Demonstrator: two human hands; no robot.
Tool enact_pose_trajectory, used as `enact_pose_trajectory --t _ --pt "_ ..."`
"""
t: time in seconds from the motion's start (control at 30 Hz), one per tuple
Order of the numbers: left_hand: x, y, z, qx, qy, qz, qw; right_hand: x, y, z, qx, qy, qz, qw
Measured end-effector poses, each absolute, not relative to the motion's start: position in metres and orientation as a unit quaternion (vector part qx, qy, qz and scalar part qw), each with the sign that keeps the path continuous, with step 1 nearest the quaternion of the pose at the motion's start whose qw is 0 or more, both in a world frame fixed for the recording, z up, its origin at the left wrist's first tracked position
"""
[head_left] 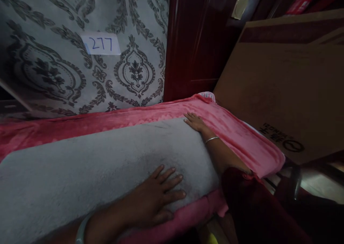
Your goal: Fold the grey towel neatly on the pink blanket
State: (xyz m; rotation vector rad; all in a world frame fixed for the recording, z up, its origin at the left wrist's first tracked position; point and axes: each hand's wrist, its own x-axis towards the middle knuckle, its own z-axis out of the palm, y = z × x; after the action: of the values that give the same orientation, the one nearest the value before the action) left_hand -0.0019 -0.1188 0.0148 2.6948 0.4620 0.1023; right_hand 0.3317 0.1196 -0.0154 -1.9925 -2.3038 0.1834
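Note:
A long grey mat (88, 168) with rounded corners lies flat on a pink plush blanket (239, 136). My left hand (158, 197) rests palm down near the mat's front edge, its fingers spread and pointing right. At the mat's far right corner is my right hand (195, 122), with its fingers stretched out across the edge where mat meets blanket. Neither hand grips anything. Faint creases and a darker, smudged patch mark the mat's surface between the two hands.
Patterned wallpaper (137, 71) with a paper label (103, 44) reading 277 rises behind the blanket. To its right stands a dark red wooden panel (190, 39). A big cardboard box (282, 79) leans at the right, close to the blanket's edge.

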Motion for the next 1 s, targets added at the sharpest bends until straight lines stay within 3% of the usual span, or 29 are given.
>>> enact_pose_trajectory --t 0.17,0.37,0.63,1.0 --pt "-0.002 -0.117 0.012 0.967 0.159 0.028 0.195 0.329 0.117 -0.011 -0.661 -0.747 0.047 0.049" --pt "0.001 -0.114 0.007 0.972 0.147 0.054 0.173 0.321 0.073 0.002 -0.689 -0.713 0.005 0.132" --pt "0.004 -0.111 -0.006 0.979 0.129 0.065 0.143 0.322 -0.044 -0.029 -0.644 -0.764 -0.014 0.043" --pt "-0.008 -0.111 -0.005 0.968 0.166 0.157 0.103 0.323 -0.049 -0.031 -0.652 -0.756 -0.022 0.059"
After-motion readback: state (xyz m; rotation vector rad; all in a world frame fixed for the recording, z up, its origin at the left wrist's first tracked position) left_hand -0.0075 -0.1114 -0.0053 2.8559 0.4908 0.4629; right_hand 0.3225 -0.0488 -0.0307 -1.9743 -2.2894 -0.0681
